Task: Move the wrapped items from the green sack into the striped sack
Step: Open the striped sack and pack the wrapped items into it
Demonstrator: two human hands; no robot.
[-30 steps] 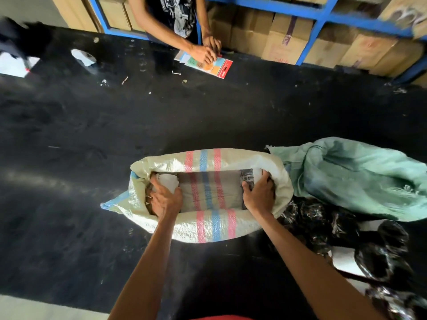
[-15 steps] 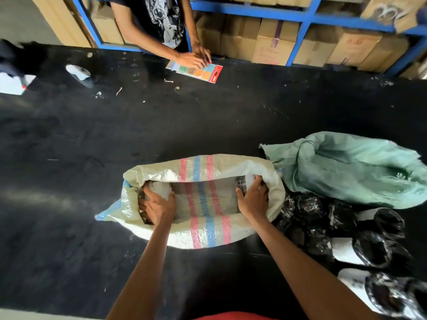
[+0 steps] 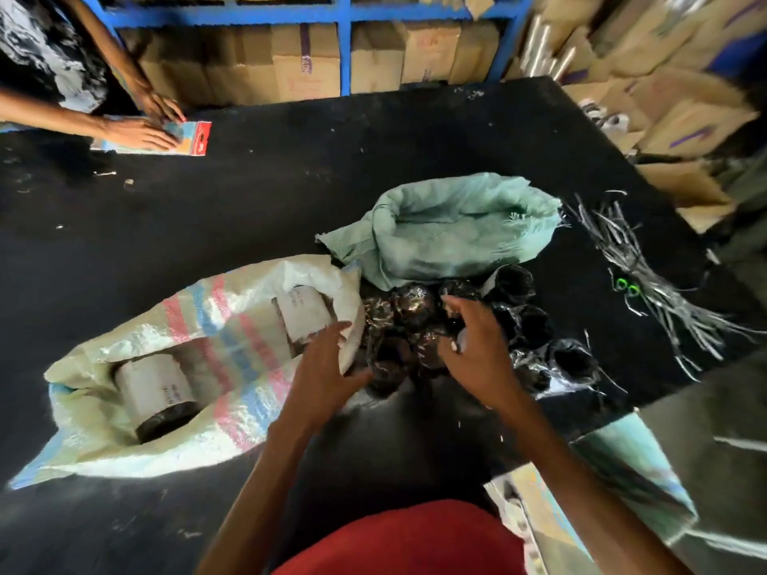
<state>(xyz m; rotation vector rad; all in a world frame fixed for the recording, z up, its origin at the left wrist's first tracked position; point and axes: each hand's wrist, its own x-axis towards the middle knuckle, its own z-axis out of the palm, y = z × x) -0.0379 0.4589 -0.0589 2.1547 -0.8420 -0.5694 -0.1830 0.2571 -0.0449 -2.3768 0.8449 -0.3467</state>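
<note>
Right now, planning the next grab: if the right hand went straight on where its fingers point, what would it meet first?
The right hand would first meet the dark wrapped items piled beside the green sack; whether they touch is unclear.

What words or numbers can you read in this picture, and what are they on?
Nothing reads clearly.
Far white roll in the striped sack: dark print, too blurred.
Near white roll: dark print, too blurred.
Cardboard boxes: purple and red marks, too blurred.
Colourful card: too small.
</note>
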